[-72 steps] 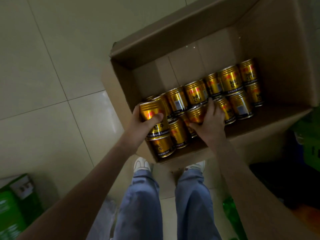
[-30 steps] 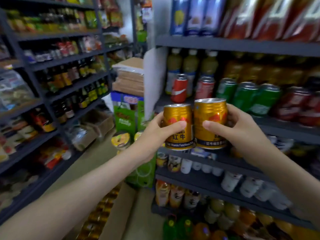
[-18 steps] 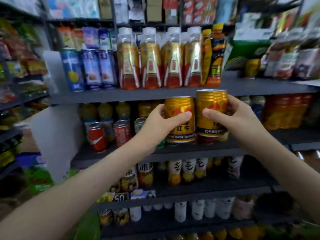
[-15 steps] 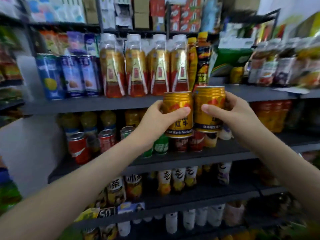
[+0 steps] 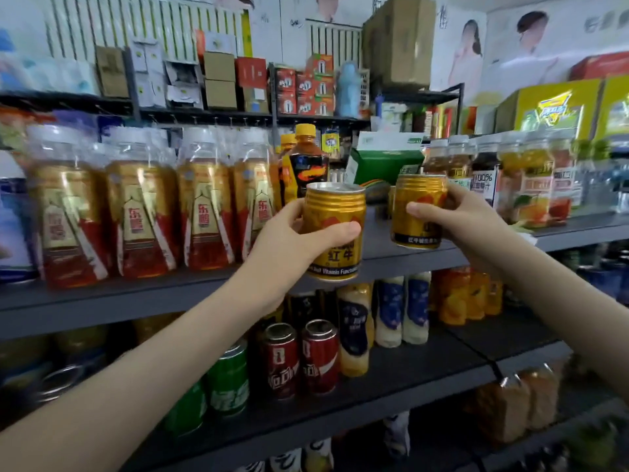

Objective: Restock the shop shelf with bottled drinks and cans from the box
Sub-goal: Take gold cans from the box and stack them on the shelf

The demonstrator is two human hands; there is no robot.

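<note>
- Gold-coloured cans are two in number: the left can (image 5: 335, 233) is in the left hand (image 5: 289, 240), and the right can (image 5: 418, 212) is in the right hand (image 5: 459, 226).
- Fingers of the left hand are curled round their can. The thumb lies across the front of the label and the other fingers go behind it.
- Fingers of the right hand grasp their can in the same way, with the thumb on the front.
- Both cans stand upright, with the long axis vertical and the lid up. The print on the left can faces the camera, right way up.
- Between the two thumb tips there is a gap, and the cans do not touch.
- The left can is in front of the edge of the shelf board (image 5: 102, 308). The right can is farther in, over this board. I cannot tell if its base touches the board.
- Left of the left fingers, four bottles with gold and red labels (image 5: 143, 212) stand in a row on the same board.
- Just above these fingers, behind them, is one dark bottle with a yellow cap (image 5: 304, 165).
- Below the left fingers, on the next board, two red cans (image 5: 280, 361) stand side by side, with one green can (image 5: 228, 379) to their left.
- Above the right thumb, behind its can, lies one green box (image 5: 384, 161).
</note>
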